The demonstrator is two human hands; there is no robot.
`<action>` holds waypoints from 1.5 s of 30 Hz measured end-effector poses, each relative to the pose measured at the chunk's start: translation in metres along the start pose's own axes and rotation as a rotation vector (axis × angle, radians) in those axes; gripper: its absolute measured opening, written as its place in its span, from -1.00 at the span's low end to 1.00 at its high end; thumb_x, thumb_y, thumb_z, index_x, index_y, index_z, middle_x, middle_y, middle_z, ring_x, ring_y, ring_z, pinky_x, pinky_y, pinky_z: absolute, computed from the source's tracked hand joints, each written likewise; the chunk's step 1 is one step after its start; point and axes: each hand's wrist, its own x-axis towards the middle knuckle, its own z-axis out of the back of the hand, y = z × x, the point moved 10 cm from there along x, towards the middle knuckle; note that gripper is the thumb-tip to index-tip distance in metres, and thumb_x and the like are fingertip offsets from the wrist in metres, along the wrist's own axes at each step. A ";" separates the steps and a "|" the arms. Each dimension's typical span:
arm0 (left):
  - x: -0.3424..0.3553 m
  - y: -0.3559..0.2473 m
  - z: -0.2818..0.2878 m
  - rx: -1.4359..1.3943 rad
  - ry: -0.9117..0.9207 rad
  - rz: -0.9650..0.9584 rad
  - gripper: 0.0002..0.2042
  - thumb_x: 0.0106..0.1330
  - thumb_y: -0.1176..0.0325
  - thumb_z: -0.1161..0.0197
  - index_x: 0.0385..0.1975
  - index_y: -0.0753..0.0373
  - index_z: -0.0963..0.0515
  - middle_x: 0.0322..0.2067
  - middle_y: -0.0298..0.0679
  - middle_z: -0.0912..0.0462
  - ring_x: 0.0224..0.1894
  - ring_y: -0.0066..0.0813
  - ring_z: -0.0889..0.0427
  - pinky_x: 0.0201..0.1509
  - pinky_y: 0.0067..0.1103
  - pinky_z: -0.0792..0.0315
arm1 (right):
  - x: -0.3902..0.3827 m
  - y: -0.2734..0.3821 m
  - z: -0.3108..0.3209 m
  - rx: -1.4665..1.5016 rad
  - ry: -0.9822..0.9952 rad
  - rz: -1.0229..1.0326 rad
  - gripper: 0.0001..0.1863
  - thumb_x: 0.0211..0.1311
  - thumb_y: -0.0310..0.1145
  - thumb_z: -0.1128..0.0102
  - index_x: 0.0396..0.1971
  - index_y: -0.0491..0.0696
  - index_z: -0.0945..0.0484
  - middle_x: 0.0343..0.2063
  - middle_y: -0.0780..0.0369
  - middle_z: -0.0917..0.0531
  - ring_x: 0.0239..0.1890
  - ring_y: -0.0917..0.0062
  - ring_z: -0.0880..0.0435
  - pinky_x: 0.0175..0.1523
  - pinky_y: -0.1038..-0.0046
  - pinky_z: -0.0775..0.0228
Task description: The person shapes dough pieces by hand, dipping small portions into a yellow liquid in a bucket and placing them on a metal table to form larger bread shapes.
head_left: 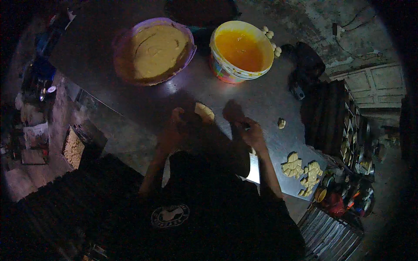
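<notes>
1. From my distant seat I see the left hand (pixel 177 119) bent and the right hand (pixel 252 132) curled; in this dimness I cannot tell if either one grasps something.
2. The pale, rounded dough piece (pixel 204 111) seems to lie on the grey metal table (pixel 272 102), between the hands, nearer to the left.
3. Beyond the grip stand a round purple basin (pixel 124 54) and a white plastic bucket (pixel 224 75) with orange liquid (pixel 239 48).
4. To work well, I would advise light, even fingertip pressure, supporting the dough from both sides.
</notes>
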 end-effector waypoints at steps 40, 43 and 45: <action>-0.184 -0.240 0.058 -0.687 -0.903 -1.005 -0.81 0.26 0.37 -0.23 -0.19 0.29 -0.54 -0.26 -0.15 -0.58 -0.19 -0.28 -0.59 -0.03 -0.44 -0.46 | -0.137 0.124 0.077 0.929 -0.026 0.395 -0.75 0.04 -0.77 -0.23 -0.27 -0.17 -0.60 -0.11 0.15 -0.66 -0.07 0.52 -0.62 0.03 0.48 -0.47; -0.184 -0.230 0.093 -0.393 -0.886 -1.309 -0.77 0.25 0.37 -0.25 -0.14 0.29 -0.51 -0.22 -0.15 -0.56 -0.14 -0.28 -0.57 0.02 -0.42 -0.46 | -0.128 0.195 0.037 0.787 0.068 0.331 -0.62 0.08 -0.49 -0.26 -0.05 -0.15 -0.50 -0.21 0.21 -0.65 -0.20 0.51 -0.65 -0.04 0.48 -0.47; -0.169 -0.202 0.100 -0.351 -0.897 -1.302 -0.73 0.24 0.37 -0.26 -0.09 0.29 -0.48 -0.19 -0.16 -0.55 -0.11 -0.29 -0.56 0.04 -0.42 -0.45 | -0.119 0.235 0.014 0.610 0.106 0.407 -0.54 0.05 -0.40 -0.29 0.00 -0.17 -0.46 -0.19 0.20 -0.64 -0.19 0.51 -0.65 -0.03 0.49 -0.46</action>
